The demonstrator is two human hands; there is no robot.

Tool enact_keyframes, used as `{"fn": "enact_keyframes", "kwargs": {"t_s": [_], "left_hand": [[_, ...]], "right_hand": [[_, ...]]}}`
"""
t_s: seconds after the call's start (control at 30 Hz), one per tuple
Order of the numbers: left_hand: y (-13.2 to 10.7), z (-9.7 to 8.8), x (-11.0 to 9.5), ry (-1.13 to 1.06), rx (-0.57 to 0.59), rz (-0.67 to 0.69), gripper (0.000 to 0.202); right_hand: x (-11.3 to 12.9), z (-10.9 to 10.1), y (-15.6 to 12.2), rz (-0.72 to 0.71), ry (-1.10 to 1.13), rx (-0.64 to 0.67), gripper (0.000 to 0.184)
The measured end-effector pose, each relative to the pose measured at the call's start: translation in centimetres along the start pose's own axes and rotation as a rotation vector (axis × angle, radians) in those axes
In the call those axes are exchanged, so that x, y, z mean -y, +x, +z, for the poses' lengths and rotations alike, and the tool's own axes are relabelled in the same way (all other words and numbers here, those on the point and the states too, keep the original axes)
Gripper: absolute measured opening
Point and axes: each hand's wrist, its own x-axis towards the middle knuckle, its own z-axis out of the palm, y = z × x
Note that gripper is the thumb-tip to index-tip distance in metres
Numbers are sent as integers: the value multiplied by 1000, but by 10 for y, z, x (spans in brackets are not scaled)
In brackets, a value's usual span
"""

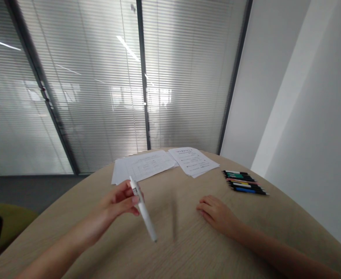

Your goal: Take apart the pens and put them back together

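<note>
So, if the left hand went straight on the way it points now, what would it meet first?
Probably the left paper stack, but the left hand looks raised, so it may pass above.

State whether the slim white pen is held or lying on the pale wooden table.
Held: the bare left hand grips the slim white pen, its lower end jutting out free.

Table [182, 259]: near edge cut off. Chair [13, 221], left of the table: partly out of view. Paper sheets [143, 166], table's far side: print illegible. White pen [146, 217], above the table: label unreadable.
</note>
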Motion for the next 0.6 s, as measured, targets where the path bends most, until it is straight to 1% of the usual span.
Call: {"fn": "enact_keyframes", "kwargs": {"t_s": [0.03,0.1,0.13,0.2,0.27,0.33,0.4,0.43,0.5,0.6], "left_hand": [[-2,10,4,-141,-31,-42,11],[-6,29,17,-338,-69,-178,10],[-8,37,25,-395,-104,-244,8],[-10,51,41,-463,-165,-335,12],[-11,60,54,-475,-185,-395,16],[-12,65,61,-480,-201,-424,16],[-13,66,63,-482,-209,-441,17],[-13,65,63,-481,-211,-444,17],[-13,64,62,-474,-211,-448,17],[-14,61,63,-498,-172,-433,17]], "right_hand": [[-1,0,0,-1,5,3,16],[-2,-1,0,-2,31,10,17],[-2,-2,0,-2,56,11,18],[-2,-3,0,15,156,7,22],[1,-4,0,82,342,3,29],[7,-6,-1,165,575,41,36],[16,-10,-2,222,762,129,35],[21,-12,-2,237,813,181,32],[30,-16,-3,264,828,248,25],[37,-19,-4,299,783,261,16]]}}
